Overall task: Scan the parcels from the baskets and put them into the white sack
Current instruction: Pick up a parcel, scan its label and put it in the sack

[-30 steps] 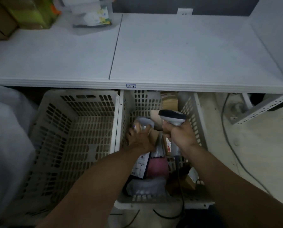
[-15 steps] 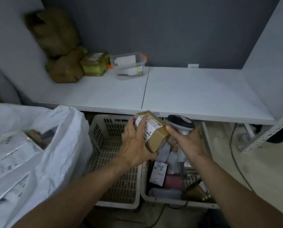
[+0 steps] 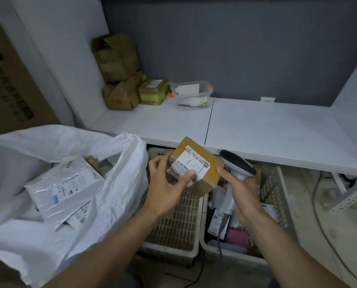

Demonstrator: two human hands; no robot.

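The white shipping label [image 3: 191, 166] on the brown parcel [image 3: 211, 173] is showing a barcode and lines of small print, too blurred to read. Inside the white sack [image 3: 119, 183], a grey mailer [image 3: 65, 183] is bearing the digits "7002" near one corner; its other print cannot be read. The left hand [image 3: 165, 190] is gripping the parcel, its thumb pressing on the label's near edge and its other fingers curling round the box's left side, so the parcel is sitting tilted between thumb and fingertips, over the left basket [image 3: 179, 223] and just beside the sack's mouth. The right hand [image 3: 244, 194] is wrapping its fingers round the handle of the scanner [image 3: 236, 163], its index fingertip lying just beside the parcel's right corner. The scanner's head is pointing out beyond those fingers, next to the box. Under the right wrist, more parcels are lying in the right basket [image 3: 277, 196]
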